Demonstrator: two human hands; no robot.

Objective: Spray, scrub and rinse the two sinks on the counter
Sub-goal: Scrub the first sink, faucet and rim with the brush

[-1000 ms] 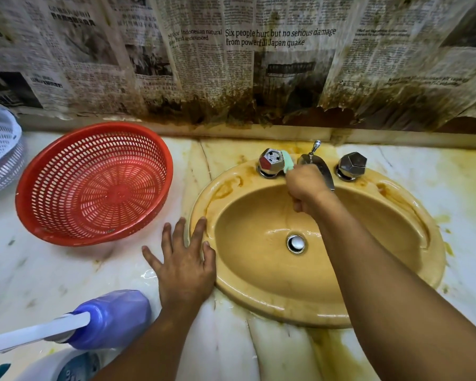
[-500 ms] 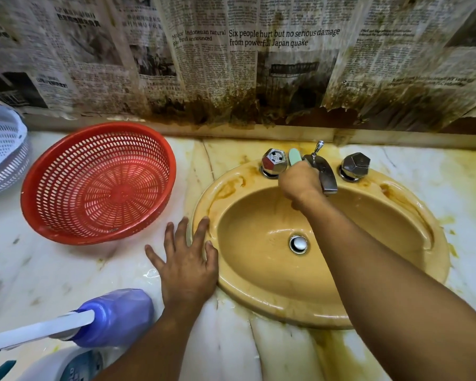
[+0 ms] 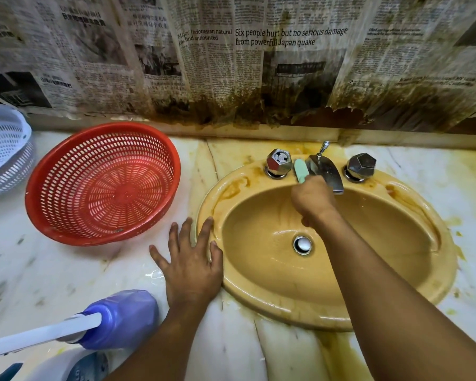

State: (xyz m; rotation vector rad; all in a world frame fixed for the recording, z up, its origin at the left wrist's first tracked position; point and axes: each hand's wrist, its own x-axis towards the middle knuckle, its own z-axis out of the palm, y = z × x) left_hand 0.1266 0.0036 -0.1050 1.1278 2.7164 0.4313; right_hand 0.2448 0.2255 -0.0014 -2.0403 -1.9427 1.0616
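At upper centre, right hand (image 3: 312,200) grips a green brush (image 3: 300,170) between tap (image 3: 278,162) and spout (image 3: 326,171), handle up-frame; sink (image 3: 259,284) bowl lies just below; left hand (image 3: 191,268) rests flat, spread.

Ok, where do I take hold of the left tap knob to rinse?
Grip the left tap knob by its faceted sides from above, coming from its left. It stands upright on the sink rim, its facets give fingers purchase, and the green brush in the right hand crowds its right side.
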